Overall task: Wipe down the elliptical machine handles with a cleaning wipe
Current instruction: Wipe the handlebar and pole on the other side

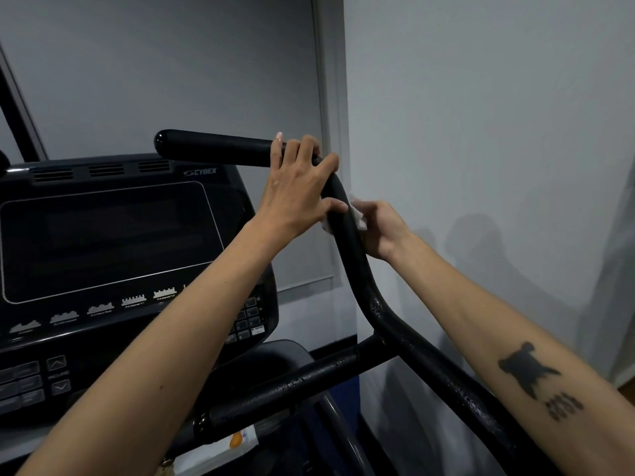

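Note:
The black elliptical handle runs from a rounded tip at the left, bends downward at the right and continues as a bar toward the lower right. My left hand grips the bend, fingers curled over the top and thumb across the bar. Just below it, my right hand holds a white cleaning wipe wrapped against the far side of the bar. Most of the wipe is hidden behind the bar and my fingers.
The dark console with its blank screen and buttons fills the left. A lower fixed black handlebar crosses below my arms. A packet with an orange mark lies near the bottom. A grey wall stands close on the right.

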